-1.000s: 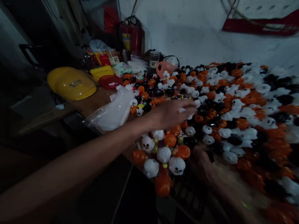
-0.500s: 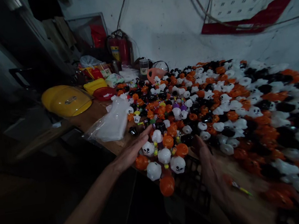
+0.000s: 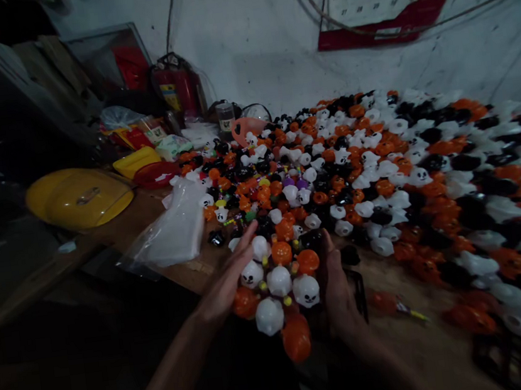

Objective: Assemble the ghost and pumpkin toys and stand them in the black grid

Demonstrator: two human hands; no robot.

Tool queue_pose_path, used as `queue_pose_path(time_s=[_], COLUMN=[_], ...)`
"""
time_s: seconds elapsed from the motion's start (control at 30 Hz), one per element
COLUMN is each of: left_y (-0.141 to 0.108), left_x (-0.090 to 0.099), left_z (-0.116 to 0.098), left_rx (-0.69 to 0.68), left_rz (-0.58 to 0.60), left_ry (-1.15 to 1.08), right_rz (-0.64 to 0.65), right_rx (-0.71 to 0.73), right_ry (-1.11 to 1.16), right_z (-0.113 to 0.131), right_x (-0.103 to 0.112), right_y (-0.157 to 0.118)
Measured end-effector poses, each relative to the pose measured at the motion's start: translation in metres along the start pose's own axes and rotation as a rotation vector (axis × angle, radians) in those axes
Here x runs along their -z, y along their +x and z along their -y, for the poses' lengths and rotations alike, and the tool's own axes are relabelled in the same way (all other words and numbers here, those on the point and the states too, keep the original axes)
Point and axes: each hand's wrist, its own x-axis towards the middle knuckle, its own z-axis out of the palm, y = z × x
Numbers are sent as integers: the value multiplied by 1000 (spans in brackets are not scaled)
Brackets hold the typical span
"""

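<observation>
Between my two hands sits a cluster of small plastic toy heads: white ghost or skull shapes (image 3: 279,280) and orange pumpkin shapes (image 3: 296,337), with short yellow-green ends showing among them. My left hand (image 3: 232,277) lies along the cluster's left side, fingers straight and pointing forward. On the right side, my right hand (image 3: 338,283) stands edge-up with its fingers extended, close to or touching the toys. Part of a black latticed crate (image 3: 358,290) shows beside it. What carries the cluster underneath is mostly hidden.
A big heap of white, orange and black toys (image 3: 380,167) spreads over the wooden table (image 3: 403,354). One orange toy with a striped stick (image 3: 397,306) lies apart. Left are clear plastic bags (image 3: 174,228), a yellow hard hat (image 3: 80,198) and a red dish (image 3: 156,175). Fire extinguishers (image 3: 181,87) stand behind.
My right hand has moved inward, closer to the toy cluster. My left hand stays along its left side. The camera view has shifted to the right.
</observation>
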Motion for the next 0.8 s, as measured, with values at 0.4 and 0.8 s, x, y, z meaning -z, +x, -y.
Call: queue_pose_path(time_s=[0.4, 0.8], left_y=[-15, -13], left_x=[9, -30], left_z=[15, 39], left_rx=[95, 73], left_rz=[-105, -446], left_ry=[-321, -266], right_rz=[145, 358], right_rx=[322, 438], right_ry=[-685, -1057], right_z=[8, -1], right_x=[58, 31], right_y=[-48, -73])
